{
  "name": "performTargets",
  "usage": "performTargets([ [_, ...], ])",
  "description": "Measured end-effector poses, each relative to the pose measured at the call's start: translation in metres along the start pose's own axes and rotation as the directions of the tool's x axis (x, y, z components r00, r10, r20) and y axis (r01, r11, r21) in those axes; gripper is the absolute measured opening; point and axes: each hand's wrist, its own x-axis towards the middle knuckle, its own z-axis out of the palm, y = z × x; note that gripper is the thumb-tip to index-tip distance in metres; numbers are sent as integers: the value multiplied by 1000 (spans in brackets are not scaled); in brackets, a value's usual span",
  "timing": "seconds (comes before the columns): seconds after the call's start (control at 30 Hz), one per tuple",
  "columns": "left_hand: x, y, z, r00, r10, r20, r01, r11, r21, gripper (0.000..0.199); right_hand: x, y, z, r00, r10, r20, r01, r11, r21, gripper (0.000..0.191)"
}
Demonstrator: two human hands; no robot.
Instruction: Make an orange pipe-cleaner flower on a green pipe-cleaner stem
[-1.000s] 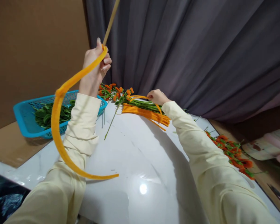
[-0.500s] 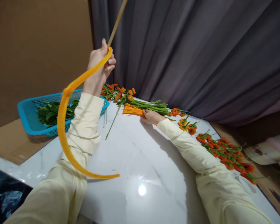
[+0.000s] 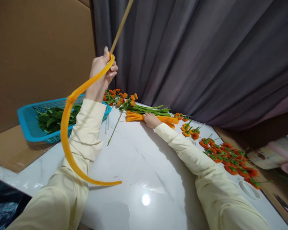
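Orange stems beneath the right hand

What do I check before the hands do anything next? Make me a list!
1. Left hand gripping the stick: ok.
2. Yellow strip joined firmly to the stick: cannot tell, the hand covers that spot.
3. Right hand free: not ok, it's on the orange bundle.
4. Just one piece picked from the bundle: cannot tell.
5. Leaves inside the basket: ok.
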Motion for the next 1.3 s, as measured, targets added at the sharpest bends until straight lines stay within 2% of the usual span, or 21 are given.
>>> performTargets([
  [0.17,-1,0,0,1000,-2,-14,3,997,76,42,12,3,9,995,86,-46,-84,996,39,28],
  [0.33,-1,-2,-2,999,28,21,-30,994,109,41,20,1,17,987,147,-59,-140,984,111,32],
  [0.5,1,-6,-1,999,52,15,-53,993,103,41,23,3,13,986,144,-89,-120,965,234,27],
  [0.6,0,-12,3,997,58,42,-64,985,160,41,17,9,4,989,103,-108,-62,942,330,39],
  [0.73,-11,-28,20,987,116,110,-148,925,351,46,-12,24,-21,985,56,-162,25,888,459,55],
  [0.83,-28,-45,40,969,154,191,-231,840,492,44,-57,28,-54,964,98,-248,62,822,566,42],
  [0.87,-36,-51,47,958,183,222,-277,799,534,43,-75,26,-67,950,121,-288,135,670,730,42],
  [0.93,-54,-62,61,907,275,319,-420,662,620,42,-112,21,-92,957,113,-268,213,356,910,49],
  [0.97,-65,-66,67,866,314,390,-500,578,645,41,-129,17,-102,971,89,-223,199,228,953,52],
  [1.03,-86,-74,78,756,376,536,-654,392,647,33,-159,10,-118,992,49,-118,117,20,993,53],
  [1.1,-105,-78,85,638,399,659,-768,260,586,30,-181,6,-124,998,36,-42,46,-123,991,43],
  [1.13,-114,-79,88,589,403,701,-805,222,550,30,-190,5,-124,999,43,-25,32,-166,986,35],
  [1.2,-127,-81,93,536,363,762,-843,184,505,30,-203,5,-122,995,98,-23,41,-177,983,25],
  [1.23,-133,-81,95,524,344,779,-851,171,496,30,-209,6,-121,989,138,-48,67,-132,989,24],
  [1.3,-142,-82,99,525,289,801,-851,159,501,30,-220,7,-119,968,202,-151,141,66,988,25],
])
